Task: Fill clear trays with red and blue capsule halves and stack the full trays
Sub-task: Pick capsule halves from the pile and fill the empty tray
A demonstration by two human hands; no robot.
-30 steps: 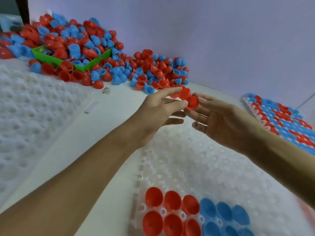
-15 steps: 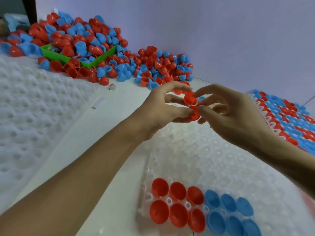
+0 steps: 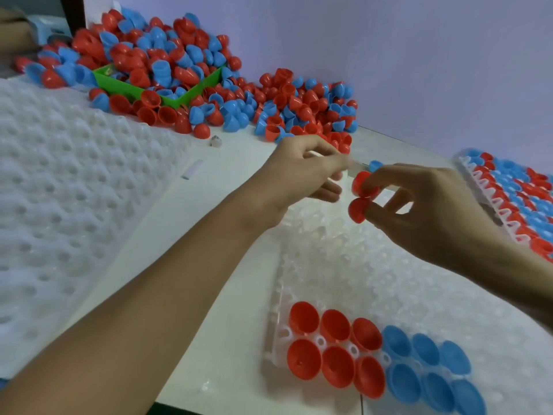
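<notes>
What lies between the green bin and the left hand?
In the head view, spilled capsule halves lie before the green bin, then bare white table up to the left hand.

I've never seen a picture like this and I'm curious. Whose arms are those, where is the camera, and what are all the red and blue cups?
The camera sits on a person's head, looking down at their own arms. The right hand pinches two red capsule halves. The left hand is beside it, blurry, holding nothing I can see. Below is a clear tray with six red and six blue halves in its near pockets. A big pile of loose halves covers a green bin at the back. A filled tray lies on the right.
</notes>
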